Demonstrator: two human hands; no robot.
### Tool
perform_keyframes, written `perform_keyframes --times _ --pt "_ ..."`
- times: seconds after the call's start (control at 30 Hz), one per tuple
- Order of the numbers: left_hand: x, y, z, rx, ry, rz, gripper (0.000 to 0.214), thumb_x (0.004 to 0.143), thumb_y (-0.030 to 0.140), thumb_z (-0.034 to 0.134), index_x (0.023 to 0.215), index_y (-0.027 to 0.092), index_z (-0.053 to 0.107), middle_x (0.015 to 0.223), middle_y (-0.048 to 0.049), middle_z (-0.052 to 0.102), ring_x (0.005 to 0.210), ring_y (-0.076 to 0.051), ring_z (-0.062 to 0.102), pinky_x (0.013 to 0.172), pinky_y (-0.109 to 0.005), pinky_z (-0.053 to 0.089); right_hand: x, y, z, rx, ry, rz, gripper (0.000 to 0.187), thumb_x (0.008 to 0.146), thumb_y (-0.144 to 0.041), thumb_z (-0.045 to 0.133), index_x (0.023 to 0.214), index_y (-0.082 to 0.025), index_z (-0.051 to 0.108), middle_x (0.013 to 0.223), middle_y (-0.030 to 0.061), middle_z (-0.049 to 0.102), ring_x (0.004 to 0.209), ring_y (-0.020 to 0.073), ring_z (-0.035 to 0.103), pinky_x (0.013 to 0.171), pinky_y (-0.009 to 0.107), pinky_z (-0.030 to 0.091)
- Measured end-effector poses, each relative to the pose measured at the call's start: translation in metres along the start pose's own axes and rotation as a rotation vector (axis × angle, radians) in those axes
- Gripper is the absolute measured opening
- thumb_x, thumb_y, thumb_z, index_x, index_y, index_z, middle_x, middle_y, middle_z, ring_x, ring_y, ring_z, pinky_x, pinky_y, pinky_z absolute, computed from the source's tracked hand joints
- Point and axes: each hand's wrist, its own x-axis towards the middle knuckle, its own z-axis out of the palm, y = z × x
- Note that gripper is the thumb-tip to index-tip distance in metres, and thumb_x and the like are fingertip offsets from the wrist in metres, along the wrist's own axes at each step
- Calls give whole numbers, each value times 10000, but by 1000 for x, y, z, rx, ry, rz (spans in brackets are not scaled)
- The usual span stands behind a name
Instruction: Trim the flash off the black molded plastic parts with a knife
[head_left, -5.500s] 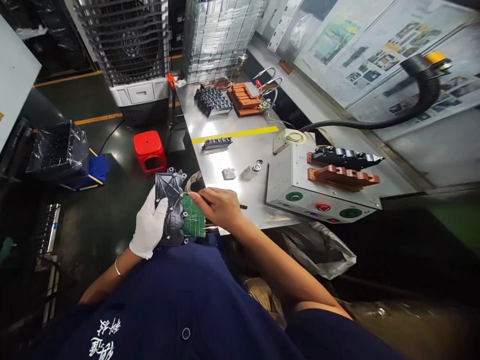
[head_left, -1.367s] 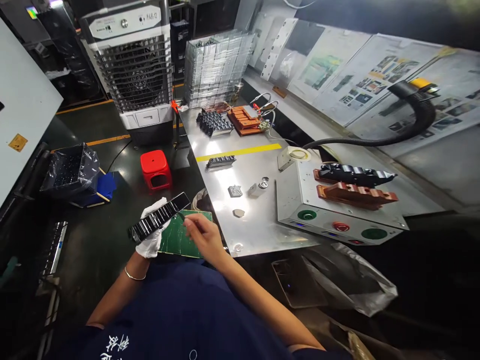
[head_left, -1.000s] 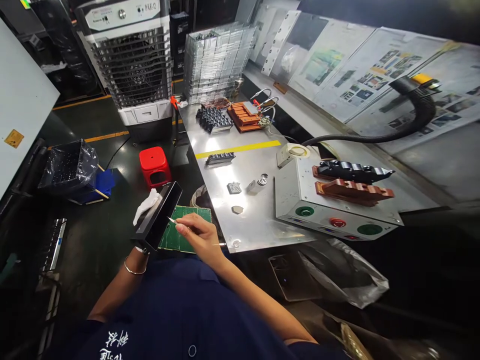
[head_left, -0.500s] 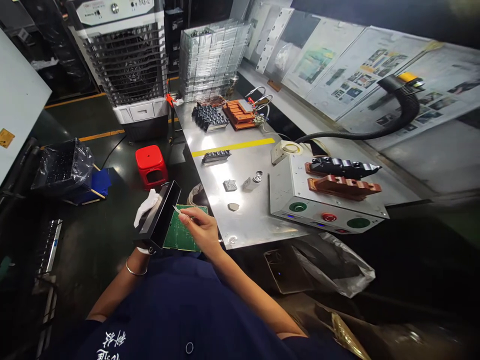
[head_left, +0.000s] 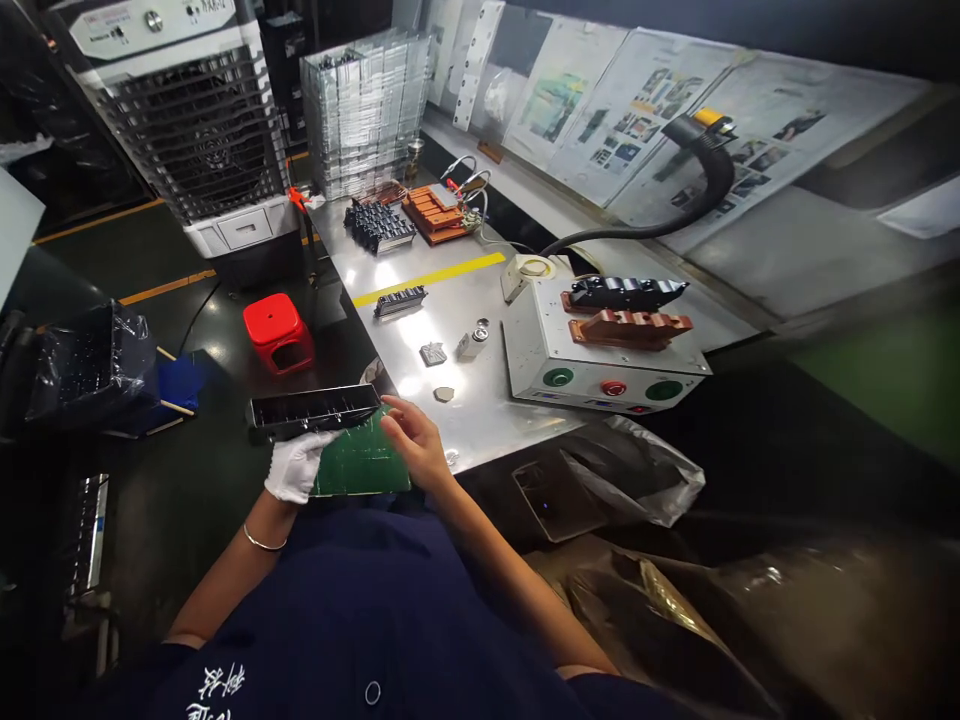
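Note:
A long black open-topped housing [head_left: 319,408] with ribs along its inside lies crosswise in front of me, nearly level. My left hand [head_left: 294,468], in a white glove, grips it from below on the near side. Bare, my right hand [head_left: 418,440] is at the housing's right end with thumb and forefinger apart; no tool shows in it. Whether its fingertips touch the housing I cannot tell. Below the housing is a green mat [head_left: 367,462] at the corner of the metal table [head_left: 495,430].
On the table are a black ribbed part [head_left: 400,301], a small grey block [head_left: 433,353], a metal canister [head_left: 472,343] and a control box [head_left: 600,370] bearing copper-coloured holders. Farther back stand black parts [head_left: 379,226] and clear trays [head_left: 367,110]. A red stool [head_left: 277,332] stands left.
The black housing has turned from a steep slant to lying nearly level across. A slim pale tool in my right fingers no longer shows, and those fingers have spread. The camera view has shifted right.

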Motion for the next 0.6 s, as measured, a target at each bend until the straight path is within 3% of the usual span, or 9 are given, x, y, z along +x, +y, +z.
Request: perform_keyframes --times 0.13,0.27,0.37,0.43,0.53,0.6 --pt "9 4 12 -158 -11 -54 264 646 163 740 904 136 692 882 -79 744 869 -253 712 876 -451 556 -2 -7 -14 -103 -73 -25 492 701 -462 732 1093 -168 680 576 -75 382 518 85 371 513 243 361" --pt "15 6 39 -514 69 -36 299 719 259 742 992 169 658 986 -64 732 917 -205 690 834 -377 551 -5 -7 -3 -286 3 -79 483 744 -499 692 1081 -153 692 573 -46 466 534 117 452 555 263 408" --pt "23 6 58 -521 197 52 361 621 249 823 922 170 640 837 -11 714 774 -151 685 760 -296 535 -8 -3 13 -408 56 -150 479 746 -513 681 1087 -176 677 751 30 635 691 178 590 684 297 476" --pt "29 6 65 -484 265 141 390 586 238 840 907 173 627 787 24 687 714 -121 671 738 -273 523 -9 -2 17 -421 94 -135 491 782 -535 631 1121 -179 638 863 62 662 759 195 618 724 314 483" --pt "36 6 68 -416 382 327 452 558 252 860 928 185 611 810 39 678 707 -110 666 754 -289 533 -11 -3 16 -325 109 -61 454 888 -523 481 1165 -175 572 803 32 619 675 161 582 649 296 458" --pt "38 5 67 -365 450 451 564 492 227 893 974 196 602 859 31 692 759 -123 681 808 -311 543 -13 -4 16 -190 83 -51 387 910 -500 449 1086 -183 584 724 -3 561 612 134 526 585 269 422"
